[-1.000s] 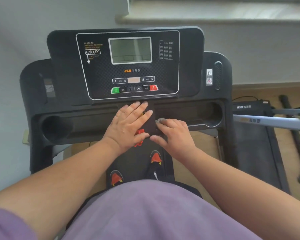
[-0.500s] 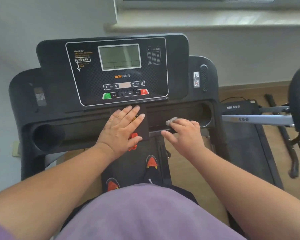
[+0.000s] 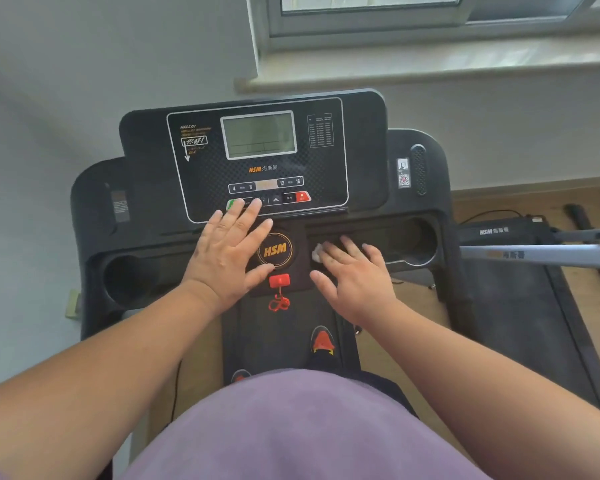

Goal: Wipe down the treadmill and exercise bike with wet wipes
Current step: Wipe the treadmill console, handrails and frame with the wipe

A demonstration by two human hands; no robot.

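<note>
Two hands down on the treadmill [image 3: 94, 209] console. Left hand [image 3: 229, 252] flat, fingers straight, just left of the round HSM badge [image 3: 275, 250]; right hand [image 3: 355, 271] just right of it, fingers straight, pressing the wet wipe [image 3: 316, 252] (mostly hidden). Best swept with even pressure along the right tray [image 3: 409, 239], avoiding the red safety key [image 3: 279, 280].

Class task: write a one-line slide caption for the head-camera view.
Right hand presses a wet wipe onto the treadmill tray while the left hand rests flat beside the HSM badge.
</note>
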